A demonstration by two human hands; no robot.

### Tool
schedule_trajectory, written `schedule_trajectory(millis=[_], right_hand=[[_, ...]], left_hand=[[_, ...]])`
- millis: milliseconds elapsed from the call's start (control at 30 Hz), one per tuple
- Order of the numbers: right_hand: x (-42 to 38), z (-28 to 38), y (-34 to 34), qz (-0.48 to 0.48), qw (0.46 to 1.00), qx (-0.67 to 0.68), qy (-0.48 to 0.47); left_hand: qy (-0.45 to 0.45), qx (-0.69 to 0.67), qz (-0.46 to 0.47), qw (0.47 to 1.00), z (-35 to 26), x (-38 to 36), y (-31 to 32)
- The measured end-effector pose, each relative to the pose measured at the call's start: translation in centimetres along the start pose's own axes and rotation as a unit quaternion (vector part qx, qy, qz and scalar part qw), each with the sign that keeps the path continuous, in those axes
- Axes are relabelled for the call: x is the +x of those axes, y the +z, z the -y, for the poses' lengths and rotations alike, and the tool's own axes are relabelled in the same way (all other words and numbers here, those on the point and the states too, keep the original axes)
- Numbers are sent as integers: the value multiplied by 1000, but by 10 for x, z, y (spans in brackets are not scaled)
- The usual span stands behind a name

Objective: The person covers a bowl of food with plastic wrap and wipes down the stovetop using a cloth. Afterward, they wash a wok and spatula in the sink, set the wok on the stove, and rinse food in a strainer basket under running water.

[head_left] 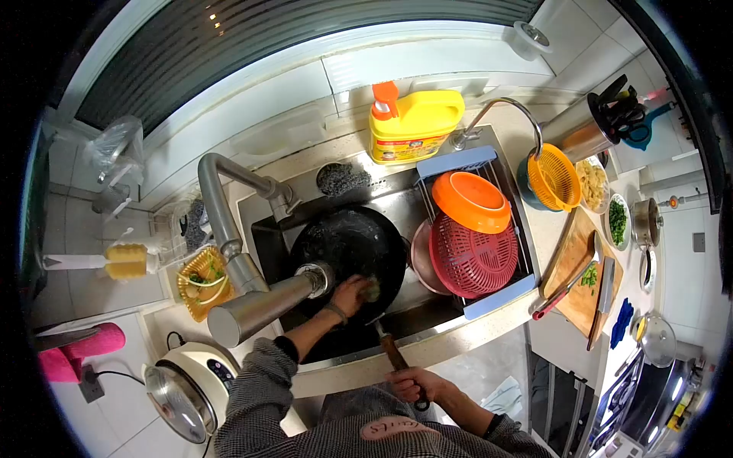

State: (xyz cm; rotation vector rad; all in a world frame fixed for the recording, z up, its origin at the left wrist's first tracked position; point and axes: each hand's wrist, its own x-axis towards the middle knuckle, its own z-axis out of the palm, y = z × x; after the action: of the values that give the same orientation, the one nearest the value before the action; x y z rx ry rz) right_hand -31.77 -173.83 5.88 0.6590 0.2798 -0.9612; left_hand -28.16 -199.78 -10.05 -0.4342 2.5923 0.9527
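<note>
A black wok [353, 243] sits in the steel sink [416, 301], its inside wet with some light suds. My left hand [350, 296] is down inside the wok, closed over a small yellowish-green sponge [371, 290] pressed on its inner wall; the sponge is partly hidden by the fingers. The wok's wooden handle [393, 353] sticks out over the front counter edge, and my right hand [416, 383] is wrapped round its end. Above the wok's left side hangs the grey faucet [259, 301], its spout close to my left wrist.
Right of the wok, a red colander [473, 256] and an orange bowl [472, 201] rest on a rack. A yellow jug [416, 126] stands behind the sink. A cutting board [584, 275] holds a knife [602, 298]. A rice cooker [195, 382] is at left.
</note>
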Motion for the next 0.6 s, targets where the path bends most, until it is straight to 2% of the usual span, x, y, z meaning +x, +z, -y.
schedule_trajectory(millis=[33,67,133,167,200,267,300,333,367,400,433,467,533,600], right_hand=[[3,-1,5,-68,997,-38,-11],[5,-3,8,-137,987,-76,-23],[8,-6,10,-164,982,-86,-32],[9,-5,9,-189,976,-98,-40],[8,-4,9,-190,976,-98,-40],[4,-3,10,-141,987,-77,-28],[3,-4,7,-139,987,-77,-25],[4,-2,3,-94,993,-70,-25],[4,-1,1,-48,997,-62,-25],[5,0,4,-44,997,-62,-26],[5,1,8,-59,996,-67,-23],[4,1,12,-76,995,-69,-19],[5,0,15,-94,993,-69,-20],[7,-2,14,-116,991,-67,-19]], left_hand=[[39,-58,-19,997,-10,7,-2],[40,-58,-18,997,-6,19,-5],[26,-71,-99,992,11,60,-2],[-51,-229,-139,962,31,77,6],[91,-423,-207,878,80,88,37],[224,-586,-261,734,113,81,66],[168,-494,-212,826,99,61,54],[111,-389,-160,900,80,42,35],[51,-276,-101,954,56,23,13],[-10,-155,-42,987,39,9,-5],[-71,-33,19,997,29,4,-10],[-70,-32,20,997,29,10,2],[-54,-72,-23,996,22,27,13],[-97,-162,-86,978,42,57,16]])
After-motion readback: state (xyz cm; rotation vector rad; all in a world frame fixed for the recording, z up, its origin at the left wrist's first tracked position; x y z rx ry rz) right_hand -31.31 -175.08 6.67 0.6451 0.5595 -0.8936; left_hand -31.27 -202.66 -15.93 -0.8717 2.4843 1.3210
